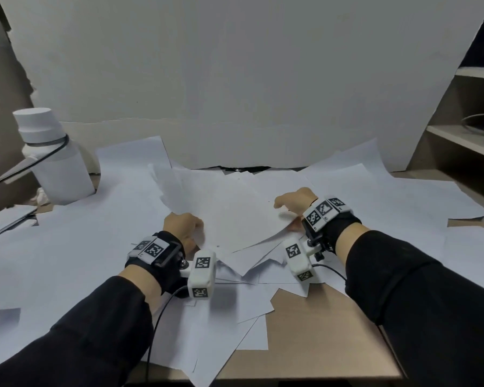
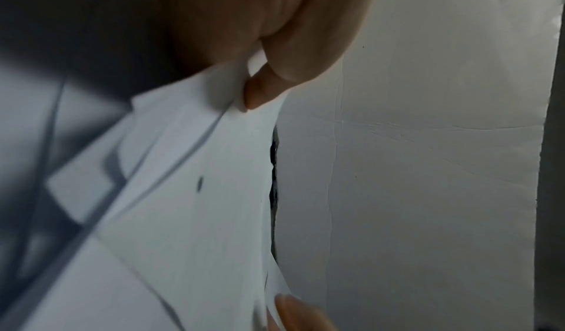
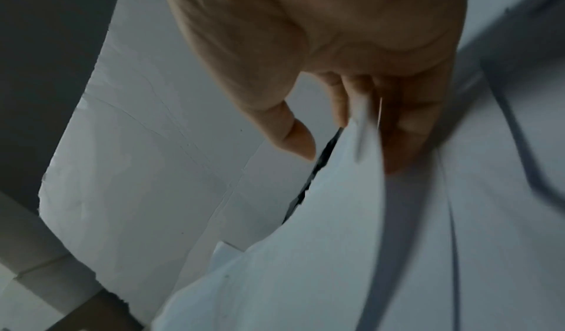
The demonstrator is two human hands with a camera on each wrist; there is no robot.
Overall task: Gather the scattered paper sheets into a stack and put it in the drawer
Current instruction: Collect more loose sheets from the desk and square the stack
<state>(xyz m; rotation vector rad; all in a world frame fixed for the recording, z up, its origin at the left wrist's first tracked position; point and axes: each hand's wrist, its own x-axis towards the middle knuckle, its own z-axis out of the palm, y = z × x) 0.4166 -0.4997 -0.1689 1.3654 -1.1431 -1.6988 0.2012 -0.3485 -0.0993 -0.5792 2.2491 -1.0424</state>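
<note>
Our left hand [image 1: 182,224] pinches one side of the paper sheets [image 1: 235,216], and our right hand [image 1: 295,203] holds the other side, just above the surface [image 1: 305,325]. More sheets lie around. Loose ones could slip out if we lift fast.

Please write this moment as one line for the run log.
phase: gathering | left hand: pinches sheets | right hand: grips sheets | more paper: scattered on desk | drawer: not in view
</note>
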